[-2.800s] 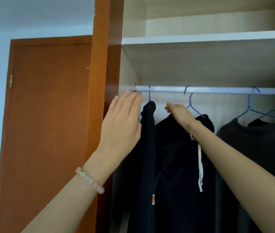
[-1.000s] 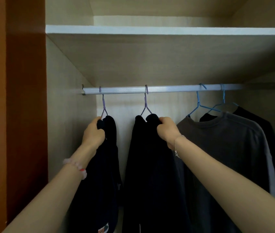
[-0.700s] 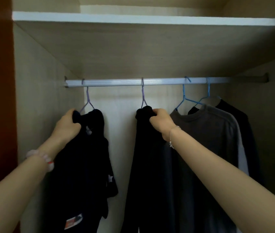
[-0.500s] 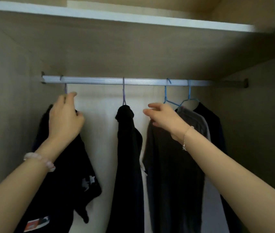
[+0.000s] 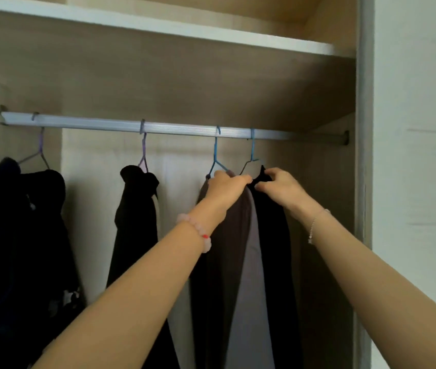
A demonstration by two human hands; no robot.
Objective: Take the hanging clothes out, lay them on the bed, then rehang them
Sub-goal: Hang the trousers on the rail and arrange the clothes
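Note:
Several dark garments hang on wire hangers from a silver wardrobe rail (image 5: 179, 127). A black top (image 5: 25, 235) hangs at the far left and a black hoodie (image 5: 137, 222) in the middle. My left hand (image 5: 226, 189) grips the shoulder of a grey-brown sweatshirt (image 5: 227, 262) just under its blue hanger (image 5: 215, 158). My right hand (image 5: 280, 189) pinches the collar of the black garment (image 5: 275, 249) at the far right, under another blue hanger (image 5: 251, 158). Both hangers' hooks are over the rail.
A white-edged shelf (image 5: 185, 30) runs above the rail. The wardrobe's right side panel (image 5: 363, 155) stands close to my right arm, with a pale wall (image 5: 419, 155) beyond it. The wardrobe's wooden back shows in the gaps between the garments.
Both hands have left the two left-hand garments and moved right. My left hand now grips the grey-brown sweatshirt and my right hand the far-right black garment. The view has shifted right.

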